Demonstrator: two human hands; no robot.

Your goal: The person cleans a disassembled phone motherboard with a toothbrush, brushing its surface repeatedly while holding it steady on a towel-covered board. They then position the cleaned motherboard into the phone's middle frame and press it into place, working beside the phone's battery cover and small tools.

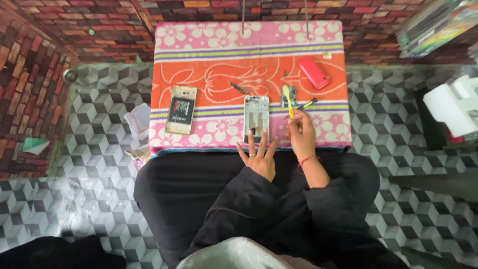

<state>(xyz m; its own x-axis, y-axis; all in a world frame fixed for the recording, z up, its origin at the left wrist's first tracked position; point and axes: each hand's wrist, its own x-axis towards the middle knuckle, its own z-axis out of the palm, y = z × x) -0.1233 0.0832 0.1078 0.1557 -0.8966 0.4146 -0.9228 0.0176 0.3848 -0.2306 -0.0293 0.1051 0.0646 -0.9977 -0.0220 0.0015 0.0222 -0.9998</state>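
- On the worktop [249,74], draped in a soft floral towel of orange and pink with lime stripes: a flat rectangular white phone frame [256,117], lying lengthwise at the near edge.
- Left hand [259,157]: fingers [263,137] spread open and flat, tips resting on the near end of the frame; holds nothing.
- Right hand [301,134]: fingers closed around a slim yellow plastic tool [288,102] pointing away, together with a thin dark screwdriver [306,105] angled to the right.
- Just past the tool: small grey circuit part [291,94].
- Far right: glossy red rounded back cover [313,72].
- Left: beige rectangular phone body with dark battery [180,109].
- Centre: thin metal tweezers [240,88].
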